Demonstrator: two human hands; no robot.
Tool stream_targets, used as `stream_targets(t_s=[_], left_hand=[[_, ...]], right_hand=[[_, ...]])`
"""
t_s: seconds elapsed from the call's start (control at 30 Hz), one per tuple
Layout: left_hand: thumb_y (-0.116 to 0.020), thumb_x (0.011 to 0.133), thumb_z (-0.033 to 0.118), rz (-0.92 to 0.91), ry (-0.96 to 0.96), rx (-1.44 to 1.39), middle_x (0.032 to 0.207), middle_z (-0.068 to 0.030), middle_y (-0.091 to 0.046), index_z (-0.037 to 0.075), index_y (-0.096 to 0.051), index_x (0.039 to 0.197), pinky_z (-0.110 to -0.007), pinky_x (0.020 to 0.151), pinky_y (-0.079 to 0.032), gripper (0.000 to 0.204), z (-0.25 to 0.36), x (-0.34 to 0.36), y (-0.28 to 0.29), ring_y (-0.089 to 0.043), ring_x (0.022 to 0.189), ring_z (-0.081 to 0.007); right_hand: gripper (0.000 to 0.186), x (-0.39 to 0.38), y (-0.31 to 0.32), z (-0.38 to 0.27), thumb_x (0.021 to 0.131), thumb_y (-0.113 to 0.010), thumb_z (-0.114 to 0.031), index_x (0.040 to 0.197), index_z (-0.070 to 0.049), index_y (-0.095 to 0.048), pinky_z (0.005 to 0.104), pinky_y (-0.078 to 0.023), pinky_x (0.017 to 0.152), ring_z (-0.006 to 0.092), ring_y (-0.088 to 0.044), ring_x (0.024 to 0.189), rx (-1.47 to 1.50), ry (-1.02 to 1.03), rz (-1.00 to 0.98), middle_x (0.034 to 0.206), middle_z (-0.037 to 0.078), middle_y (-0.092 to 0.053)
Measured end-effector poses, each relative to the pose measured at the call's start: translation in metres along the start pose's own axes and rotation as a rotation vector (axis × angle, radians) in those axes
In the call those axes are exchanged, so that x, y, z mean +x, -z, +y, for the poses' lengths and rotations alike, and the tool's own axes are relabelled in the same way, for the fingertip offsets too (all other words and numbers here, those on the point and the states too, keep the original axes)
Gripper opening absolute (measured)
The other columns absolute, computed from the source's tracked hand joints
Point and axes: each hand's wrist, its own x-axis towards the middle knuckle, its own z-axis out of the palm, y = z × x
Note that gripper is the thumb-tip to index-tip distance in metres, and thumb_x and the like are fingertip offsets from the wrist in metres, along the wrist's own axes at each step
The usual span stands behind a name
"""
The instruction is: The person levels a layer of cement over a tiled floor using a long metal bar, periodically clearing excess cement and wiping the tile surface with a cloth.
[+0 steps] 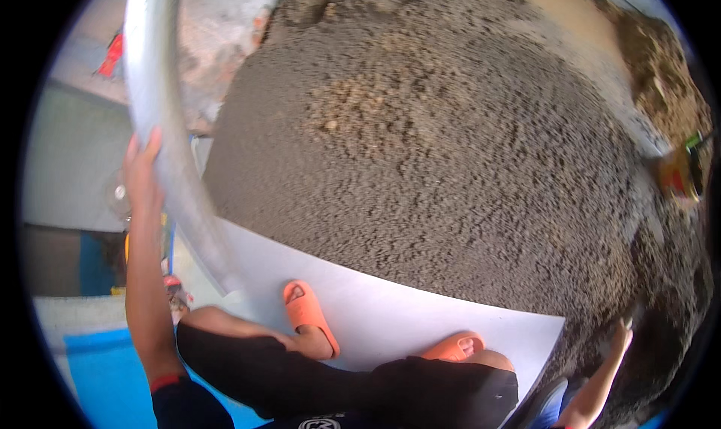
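Note:
At the left, my left hand [143, 177] grips the edge of a long, pale metal straightedge bar [154, 68]. The bar runs from the top of the view down to the board by my feet, and motion smears its lower end. Wet grey mortar [435, 158] spreads over the floor ahead, with a rough, crumbly surface and a smoother strip along the left. Low at the right, my right hand [623, 337] is closed beside the darker mortar. What it holds is blurred and cannot be made out.
Orange slippers [312, 320] are on my feet, on a flat pale board [390, 297]. A yellow and red tin [680, 177] stands at the right, near a brown sand heap [657, 76]. A blue sheet [98, 369] lies lower left; a red object [111, 55] is upper left.

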Motion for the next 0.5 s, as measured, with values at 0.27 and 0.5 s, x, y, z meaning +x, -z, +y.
stream_targets(t_s=[0.27,0.5], left_hand=[[-0.069,0.083,0.002,-0.805,0.011,-0.299,0.110,-0.0284,-0.065,-0.015,-0.054,0.118,-0.045,0.090,-0.059,0.041,0.101,0.000,-0.196,-0.070,0.096,-0.0358],[-0.051,0.078,-0.006,-0.984,0.205,-0.416,0.101,-0.0250,-0.062,-0.013,-0.055,0.106,-0.036,0.072,-0.060,0.029,0.072,-0.128,-0.309,-0.066,0.093,-0.0288]], right_hand=[[0.089,-0.426,-0.066,-0.337,0.089,-0.059,-0.061,0.152,-0.005,-0.029,0.0539,-0.027,0.116,0.0341,-0.031,0.144,0.570,0.996,-0.540,0.156,0.019,-0.032],[0.090,-0.527,-0.115,-0.332,0.081,-0.064,0.002,0.156,-0.019,-0.020,0.0669,-0.033,0.110,0.0417,-0.019,0.146,0.203,0.941,-0.117,0.159,0.017,-0.018]])
